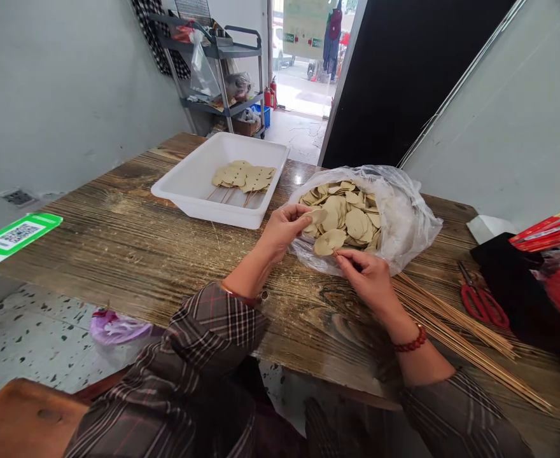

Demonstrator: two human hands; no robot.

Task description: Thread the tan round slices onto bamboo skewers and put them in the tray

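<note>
My left hand (284, 230) pinches a thin beige slice (314, 218) at the near left edge of an open clear plastic bag (399, 216). Many similar round slices (356, 222) fill the bag. In my right hand (366, 275), fingertips are closed on a thin wooden stick, and a slice (329, 242) sits on its tip, just below the left hand's slice. Most of the stick is hidden by the hand. Left of the bag, a white plastic tray (198, 202) holds several skewered slices (244, 175) with their sticks pointing toward me.
Long wooden sticks (456, 324) lie to the right of my right hand. Red-handled scissors (483, 302) and a black container (528, 292) are at the far right. A green-edged QR card (17, 236) lies at the left. A shelf cart (223, 51) stands beyond the table (132, 254).
</note>
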